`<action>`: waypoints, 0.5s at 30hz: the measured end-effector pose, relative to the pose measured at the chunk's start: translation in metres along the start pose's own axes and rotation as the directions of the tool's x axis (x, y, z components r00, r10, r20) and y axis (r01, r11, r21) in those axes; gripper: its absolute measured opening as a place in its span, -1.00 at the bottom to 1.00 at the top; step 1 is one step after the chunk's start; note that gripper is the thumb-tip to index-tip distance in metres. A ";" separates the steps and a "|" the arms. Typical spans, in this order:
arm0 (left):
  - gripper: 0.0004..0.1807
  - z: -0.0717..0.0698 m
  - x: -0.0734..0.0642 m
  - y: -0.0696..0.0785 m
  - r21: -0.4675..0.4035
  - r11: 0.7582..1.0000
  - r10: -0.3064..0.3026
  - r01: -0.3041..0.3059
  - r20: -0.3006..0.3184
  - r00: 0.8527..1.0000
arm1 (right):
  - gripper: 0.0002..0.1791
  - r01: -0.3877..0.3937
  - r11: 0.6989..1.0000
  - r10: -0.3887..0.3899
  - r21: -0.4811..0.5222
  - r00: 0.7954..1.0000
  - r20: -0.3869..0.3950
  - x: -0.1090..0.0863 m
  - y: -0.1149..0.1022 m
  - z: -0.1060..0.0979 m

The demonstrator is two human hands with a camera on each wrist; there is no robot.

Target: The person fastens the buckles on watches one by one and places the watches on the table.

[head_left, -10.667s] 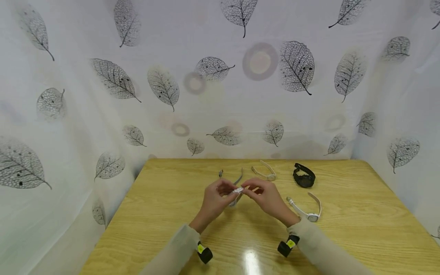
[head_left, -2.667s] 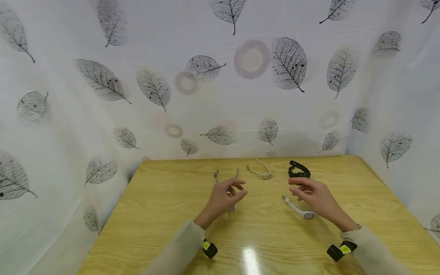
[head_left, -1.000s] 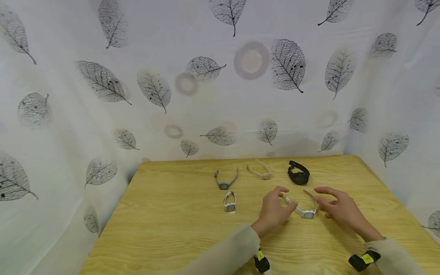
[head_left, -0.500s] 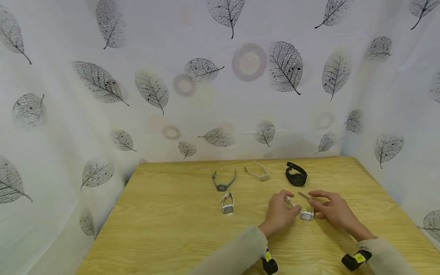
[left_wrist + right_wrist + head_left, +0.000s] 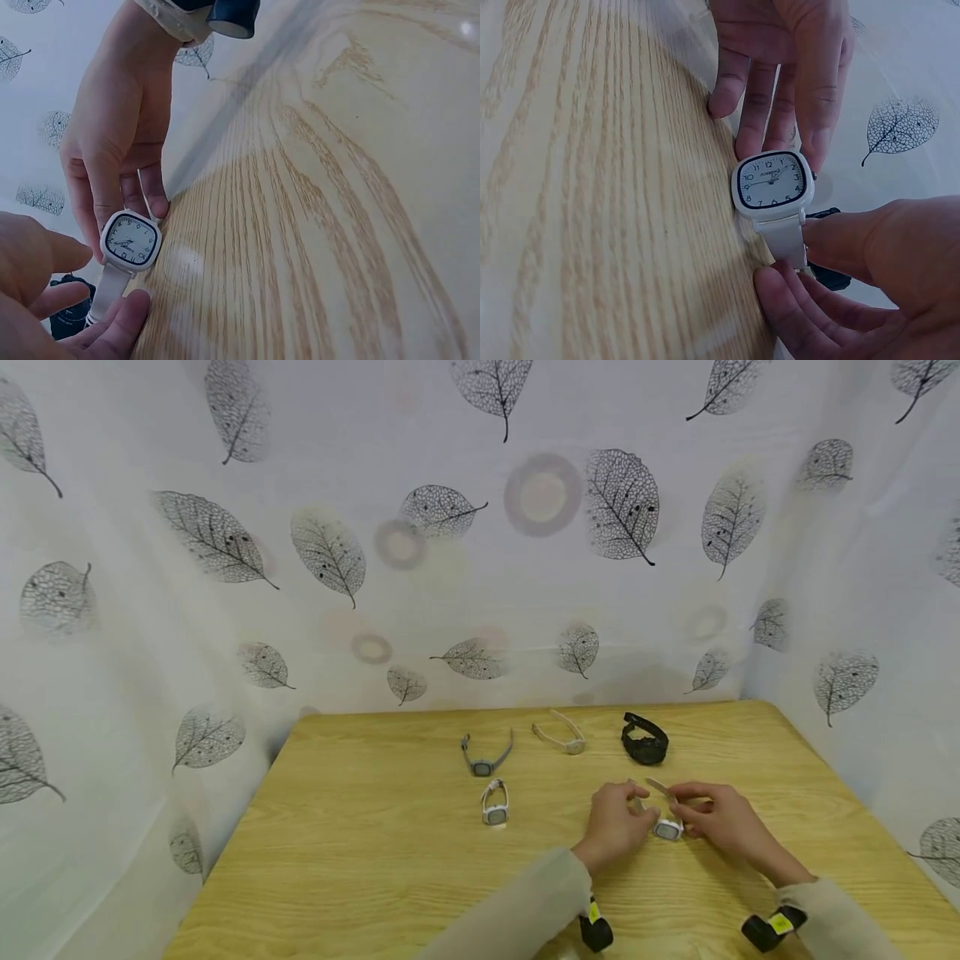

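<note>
In the head view, a white wristwatch (image 5: 667, 830) stands at the right of the table with its strap raised, between my two hands. My left hand (image 5: 617, 822) curls its fingers around the buckle-side strap. My right hand (image 5: 722, 821) pinches the other strap half, thumb on one side and fingertips on the other. The square white dial (image 5: 132, 241) faces me in the left wrist view, close over the wood. In the right wrist view, the lower strap (image 5: 783, 238) runs between the right thumb and fingers.
Left of the hands lies a white watch (image 5: 495, 814) with its strap closed into a loop. Behind it are a grey watch (image 5: 482, 768), a pale beige watch (image 5: 573, 746) and a bulky black watch (image 5: 647, 750). A leaf-print curtain (image 5: 450, 610) hangs behind the wooden table (image 5: 337, 860).
Earlier both hands worked on the small white watch at left, now looped on the table. Both have moved right to the other white watch, and in the last second closed in on its strap.
</note>
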State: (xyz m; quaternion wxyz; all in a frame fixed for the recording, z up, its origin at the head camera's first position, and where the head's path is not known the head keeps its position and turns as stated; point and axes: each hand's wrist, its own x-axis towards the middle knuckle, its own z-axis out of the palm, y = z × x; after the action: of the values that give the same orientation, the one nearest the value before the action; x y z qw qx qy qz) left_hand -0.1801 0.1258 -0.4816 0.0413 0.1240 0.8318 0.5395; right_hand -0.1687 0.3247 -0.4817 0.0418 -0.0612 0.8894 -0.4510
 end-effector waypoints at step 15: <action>-0.88 0.014 0.009 -0.001 0.137 0.990 -0.024 0.039 -0.108 0.994 | -0.59 -0.021 0.997 0.019 -0.072 0.999 -0.027 0.000 -0.001 0.002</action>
State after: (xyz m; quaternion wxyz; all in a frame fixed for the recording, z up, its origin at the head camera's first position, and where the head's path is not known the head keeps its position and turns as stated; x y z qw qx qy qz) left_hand -0.1867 0.1397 -0.4880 -0.0031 0.0845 0.8701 0.4855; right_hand -0.1684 0.3224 -0.4824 0.0326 -0.0480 0.9063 -0.4187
